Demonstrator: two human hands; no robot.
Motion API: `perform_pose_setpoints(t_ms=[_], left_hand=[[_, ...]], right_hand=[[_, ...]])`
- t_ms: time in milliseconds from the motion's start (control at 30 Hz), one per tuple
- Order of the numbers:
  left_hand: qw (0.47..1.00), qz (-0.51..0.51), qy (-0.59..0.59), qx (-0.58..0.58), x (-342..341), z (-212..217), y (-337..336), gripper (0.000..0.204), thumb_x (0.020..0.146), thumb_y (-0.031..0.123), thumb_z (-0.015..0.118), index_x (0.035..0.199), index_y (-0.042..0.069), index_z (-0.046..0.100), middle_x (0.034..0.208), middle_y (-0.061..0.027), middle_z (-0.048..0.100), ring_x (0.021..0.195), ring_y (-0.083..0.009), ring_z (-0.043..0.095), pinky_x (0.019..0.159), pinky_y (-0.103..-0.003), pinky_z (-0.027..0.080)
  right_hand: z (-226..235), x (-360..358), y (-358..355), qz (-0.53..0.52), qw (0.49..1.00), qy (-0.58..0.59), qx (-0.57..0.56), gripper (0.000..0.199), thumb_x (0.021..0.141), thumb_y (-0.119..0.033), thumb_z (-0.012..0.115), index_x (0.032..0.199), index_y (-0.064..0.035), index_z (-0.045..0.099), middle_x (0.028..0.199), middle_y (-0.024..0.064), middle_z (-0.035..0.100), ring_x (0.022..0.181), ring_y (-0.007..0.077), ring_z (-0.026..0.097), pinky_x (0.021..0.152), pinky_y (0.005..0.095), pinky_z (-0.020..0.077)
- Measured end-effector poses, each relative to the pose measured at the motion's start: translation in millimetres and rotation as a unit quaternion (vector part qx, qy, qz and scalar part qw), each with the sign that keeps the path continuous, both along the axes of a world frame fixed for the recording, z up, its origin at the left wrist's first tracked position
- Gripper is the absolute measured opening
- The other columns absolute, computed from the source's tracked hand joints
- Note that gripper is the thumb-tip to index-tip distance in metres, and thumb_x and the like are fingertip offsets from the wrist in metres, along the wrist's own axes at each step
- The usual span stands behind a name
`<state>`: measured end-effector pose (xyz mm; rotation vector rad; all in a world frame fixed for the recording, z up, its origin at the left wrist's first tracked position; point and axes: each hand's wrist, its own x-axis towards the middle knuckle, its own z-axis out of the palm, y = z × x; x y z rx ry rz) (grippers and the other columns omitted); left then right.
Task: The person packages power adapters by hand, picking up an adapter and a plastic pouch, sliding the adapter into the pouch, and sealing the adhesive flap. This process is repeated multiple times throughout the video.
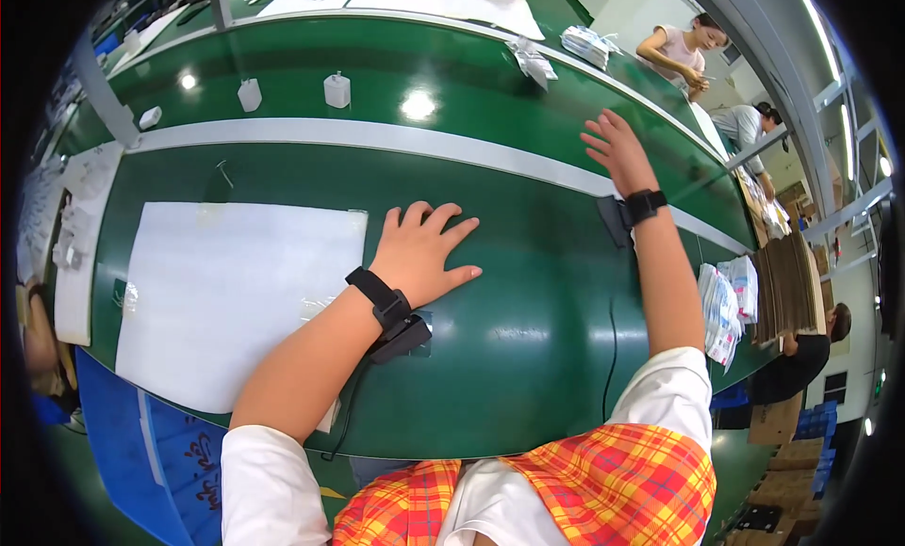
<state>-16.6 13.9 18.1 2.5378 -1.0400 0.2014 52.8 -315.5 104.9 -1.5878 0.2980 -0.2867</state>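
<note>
My left hand (424, 254) lies on the green tabletop (518, 358) with its fingers spread and nothing in it. Just left of it, a white sheet (236, 301) is taped to the table. My right hand (617, 155) reaches over the white rail (377, 136) at the table's far side, fingers stretched out and holding nothing. Beyond the rail runs a glossy green belt (471, 108). Two small white containers (249, 95) (337, 90) stand on it at the left. A silvery packet (533, 62) lies across the belt's far edge.
Printed plastic packages (724, 310) lie in piles at the right edge, beside a tall cardboard stack (788, 287). A blue bin (123, 452) is at lower left. Grey metal posts (106, 94) frame the bench. Another person (681, 51) works at upper right.
</note>
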Motion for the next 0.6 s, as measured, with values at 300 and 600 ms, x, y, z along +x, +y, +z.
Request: perform_pose_setpoints(t_ms=[300, 600], left_hand=[[1.0, 0.0, -0.002, 0.025, 2, 4, -6, 0.06, 0.085, 0.05, 0.062, 0.136, 0.018, 0.053, 0.137, -0.0051, 0.046, 0.124, -0.0301, 0.041, 0.104, -0.048, 0.031], [1.0, -0.007, -0.005, 0.024, -1, -2, -7, 0.06, 0.086, 0.049, 0.061, 0.136, 0.017, 0.052, 0.14, -0.0064, 0.045, 0.126, -0.0318, 0.04, 0.105, -0.051, 0.031]], right_hand=[[2, -163, -143, 0.17, 0.704, 0.245, -0.645, 0.029, 0.078, -0.01, 0.066, 0.106, -0.0038, 0.063, 0.105, 0.0133, 0.068, 0.1, 0.0285, 0.062, 0.084, 0.0362, 0.05], [-25, -176, -153, 0.162, 0.804, 0.141, -0.555, 0.03, 0.069, -0.008, 0.072, 0.099, -0.0051, 0.065, 0.094, 0.0146, 0.064, 0.09, 0.0319, 0.061, 0.079, 0.0381, 0.0496]])
